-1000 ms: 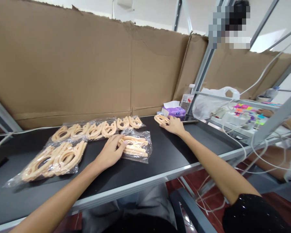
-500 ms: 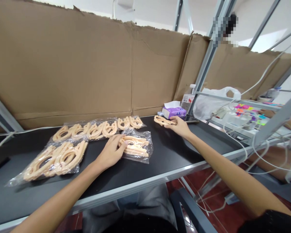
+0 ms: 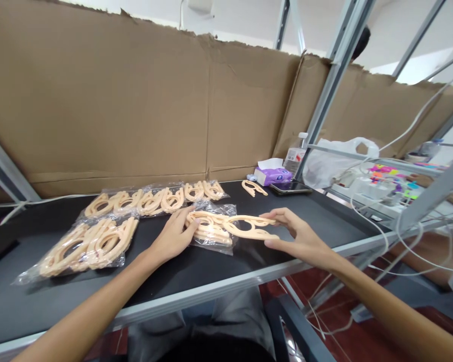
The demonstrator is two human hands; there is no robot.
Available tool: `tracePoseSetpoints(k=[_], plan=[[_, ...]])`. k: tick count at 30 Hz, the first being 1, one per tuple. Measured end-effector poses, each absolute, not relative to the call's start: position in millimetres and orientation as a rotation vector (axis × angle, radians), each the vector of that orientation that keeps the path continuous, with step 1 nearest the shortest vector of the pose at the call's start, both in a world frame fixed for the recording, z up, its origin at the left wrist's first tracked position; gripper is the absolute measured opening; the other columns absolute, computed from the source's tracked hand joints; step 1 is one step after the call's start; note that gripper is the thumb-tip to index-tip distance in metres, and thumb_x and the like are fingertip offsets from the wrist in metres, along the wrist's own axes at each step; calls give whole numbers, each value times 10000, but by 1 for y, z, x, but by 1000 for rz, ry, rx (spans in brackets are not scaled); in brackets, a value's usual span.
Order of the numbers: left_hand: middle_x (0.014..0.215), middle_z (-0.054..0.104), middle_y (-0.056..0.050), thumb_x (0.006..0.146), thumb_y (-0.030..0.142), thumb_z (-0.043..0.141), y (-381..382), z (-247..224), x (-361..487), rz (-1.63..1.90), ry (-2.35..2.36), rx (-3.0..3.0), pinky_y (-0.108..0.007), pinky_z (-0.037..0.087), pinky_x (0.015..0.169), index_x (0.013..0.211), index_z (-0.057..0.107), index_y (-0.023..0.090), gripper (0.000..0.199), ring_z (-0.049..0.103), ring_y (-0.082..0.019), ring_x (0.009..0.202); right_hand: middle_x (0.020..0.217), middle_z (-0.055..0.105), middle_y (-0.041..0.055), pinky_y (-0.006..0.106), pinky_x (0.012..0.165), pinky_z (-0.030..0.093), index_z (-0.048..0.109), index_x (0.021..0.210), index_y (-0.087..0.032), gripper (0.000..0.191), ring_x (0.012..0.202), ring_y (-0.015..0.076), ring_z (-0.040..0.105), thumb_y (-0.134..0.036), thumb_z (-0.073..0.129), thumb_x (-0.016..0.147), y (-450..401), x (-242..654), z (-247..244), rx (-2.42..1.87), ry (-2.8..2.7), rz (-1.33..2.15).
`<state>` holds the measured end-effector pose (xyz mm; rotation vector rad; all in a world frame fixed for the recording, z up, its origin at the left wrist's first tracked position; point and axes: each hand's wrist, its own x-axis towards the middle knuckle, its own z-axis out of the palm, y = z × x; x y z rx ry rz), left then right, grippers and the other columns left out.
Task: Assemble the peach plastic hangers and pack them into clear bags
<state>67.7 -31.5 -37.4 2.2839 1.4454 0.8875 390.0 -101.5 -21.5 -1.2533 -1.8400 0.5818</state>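
Observation:
My left hand grips the left end of a clear bag that holds cream plastic hangers. In my right hand is a loose cream hanger, pinched at its right end between thumb and fingers. The loose hanger's left end overlaps the right side of the bag. Another single hanger lies at the back, left of the phone. Bagged hangers lie to the left of my left hand, and a row of more bagged hangers runs behind it.
A phone, a purple tissue pack and a bottle stand near the cardboard wall. A metal post rises behind them. White cables and another person's arm are at the right.
My right hand has come from the back of the table toward the bag with a hanger in it. One hanger stays behind, and the phone is now uncovered. My left hand has barely moved.

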Motion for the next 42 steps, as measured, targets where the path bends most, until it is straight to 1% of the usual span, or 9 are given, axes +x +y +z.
tracePoseSetpoints(k=[7,14,19,23,26,29,31,36,42], plan=[[1386,567,-121,945,450,400,-30,-38,66,901,1466,2252,-441,374,1104,1397,483,162,543,508,-287,1291,1207,661,74,435,979,491,543,1108,-247,464,1095,247,623,-397,765,729,-86,361,-18,-1181,-1884,644],[1455,512,-115,965,479,377,-31,-39,67,908,1430,2262,-451,334,1132,1416,462,180,548,454,-287,1345,1224,662,83,452,1015,467,528,1072,-241,436,1124,252,624,-397,761,737,-91,363,-26,-1176,-1799,675],[1492,463,-119,982,524,352,-35,-38,68,849,1419,2290,-444,290,1162,1459,412,178,592,392,-276,1391,1198,645,82,436,1005,455,545,1152,-217,464,1113,250,600,-340,734,746,-73,319,-24,-1175,-1928,451],[1452,491,-102,978,524,364,-34,-39,69,865,1419,2323,-429,277,1171,1414,474,202,553,391,-270,1387,1231,638,86,438,1000,448,569,1217,-220,492,1135,257,586,-299,714,754,-59,302,-21,-1150,-2103,463],[1421,492,-100,969,516,382,-33,-39,69,862,1439,2322,-425,292,1165,1370,522,218,519,426,-274,1358,1159,686,58,412,982,462,631,1129,-221,349,1081,233,625,-342,673,804,-40,319,-17,-1116,-2066,501],[1426,468,-108,966,520,384,-33,-39,69,860,1446,2322,-424,289,1168,1357,534,212,520,423,-275,1360,1089,706,73,450,991,441,668,993,-208,208,1075,258,623,-332,622,833,-6,354,-14,-1302,-1939,166],[1419,473,-108,967,516,379,-33,-39,70,855,1444,2332,-413,287,1170,1344,544,209,513,421,-269,1361,1116,691,109,492,992,423,664,1023,-200,251,1109,301,595,-341,621,820,20,378,-17,-1553,-1870,-70],[1400,491,-102,969,508,380,-34,-37,70,850,1432,2339,-406,296,1165,1342,536,207,504,438,-266,1345,1228,620,225,519,962,429,553,1251,-132,644,1186,395,550,-578,609,791,65,410,-31,-2086,-1688,-37],[1423,471,-103,975,507,373,-33,-38,67,889,1416,2306,-417,378,1107,1365,473,227,490,480,-270,1295,1085,697,165,445,892,475,564,1178,-177,524,1034,344,655,-526,619,791,58,414,-28,-2040,-1743,36]])
